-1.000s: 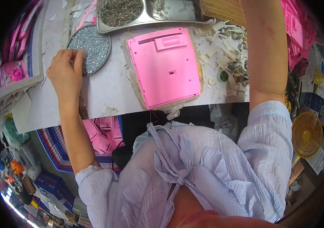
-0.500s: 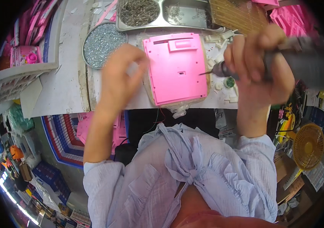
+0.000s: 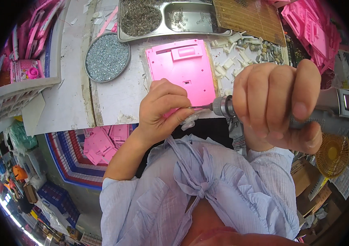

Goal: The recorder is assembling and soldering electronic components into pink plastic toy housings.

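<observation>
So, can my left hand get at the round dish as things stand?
Probably yes: only white tabletop seems to lie between the left hand and the round dish, though the hand's fingers are at the driver bit.

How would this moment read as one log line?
Right hand: holds power screwdriver | Left hand: at screwdriver's tip, by near edge of pink panel

My right hand [image 3: 279,98] is crisp, brightly lit; a tray [image 3: 189,22] glints toward the table's [image 3: 115,98] far edge, lamps [image 3: 5,211] glare, outer lines bend.
</observation>
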A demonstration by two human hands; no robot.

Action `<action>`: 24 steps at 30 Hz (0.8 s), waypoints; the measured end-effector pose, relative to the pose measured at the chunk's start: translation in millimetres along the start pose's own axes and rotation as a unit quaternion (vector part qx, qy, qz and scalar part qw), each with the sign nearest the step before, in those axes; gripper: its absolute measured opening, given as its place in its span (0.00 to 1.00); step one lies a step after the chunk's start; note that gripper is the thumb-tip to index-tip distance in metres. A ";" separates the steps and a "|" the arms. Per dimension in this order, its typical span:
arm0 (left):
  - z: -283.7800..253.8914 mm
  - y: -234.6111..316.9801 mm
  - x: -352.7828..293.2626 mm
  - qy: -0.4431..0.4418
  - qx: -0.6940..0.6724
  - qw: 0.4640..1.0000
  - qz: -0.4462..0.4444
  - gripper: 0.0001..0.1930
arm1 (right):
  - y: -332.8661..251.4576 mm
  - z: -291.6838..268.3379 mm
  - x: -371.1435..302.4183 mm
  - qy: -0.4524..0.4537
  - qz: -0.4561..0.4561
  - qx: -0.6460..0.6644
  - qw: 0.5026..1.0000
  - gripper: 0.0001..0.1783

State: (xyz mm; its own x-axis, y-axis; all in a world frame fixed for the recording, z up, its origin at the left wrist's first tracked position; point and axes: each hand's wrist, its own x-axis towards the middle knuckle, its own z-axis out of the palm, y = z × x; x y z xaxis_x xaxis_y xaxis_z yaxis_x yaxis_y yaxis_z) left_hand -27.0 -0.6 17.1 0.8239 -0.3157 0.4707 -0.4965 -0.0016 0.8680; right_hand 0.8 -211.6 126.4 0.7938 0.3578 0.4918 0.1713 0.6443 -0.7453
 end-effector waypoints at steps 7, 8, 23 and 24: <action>-3.8 -3.4 0.0 0.008 0.064 0.997 0.040 0.12 | 3.0 -0.1 2.2 -0.004 0.015 -0.010 1.000 0.14; -4.8 -3.4 0.6 0.007 0.090 0.994 0.057 0.12 | 4.1 -0.8 2.5 -0.009 0.014 -0.013 1.000 0.14; -9.0 -10.4 19.4 -0.102 0.262 0.958 0.052 0.10 | 0.1 -19.2 -55.5 0.093 0.085 -0.113 0.986 0.15; -7.0 -15.0 22.2 -0.129 0.266 0.953 0.063 0.10 | 1.3 -21.0 -58.6 0.084 0.084 -0.109 0.987 0.14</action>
State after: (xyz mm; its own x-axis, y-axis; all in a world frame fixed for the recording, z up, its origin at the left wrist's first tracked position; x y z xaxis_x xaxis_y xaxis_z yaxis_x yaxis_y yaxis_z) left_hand 0.7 -0.9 15.6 0.6879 -0.5683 0.4515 -0.7119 -0.4072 0.5722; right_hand -33.2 -245.9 87.2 0.9041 0.3187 0.2845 0.1353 0.4180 -0.8983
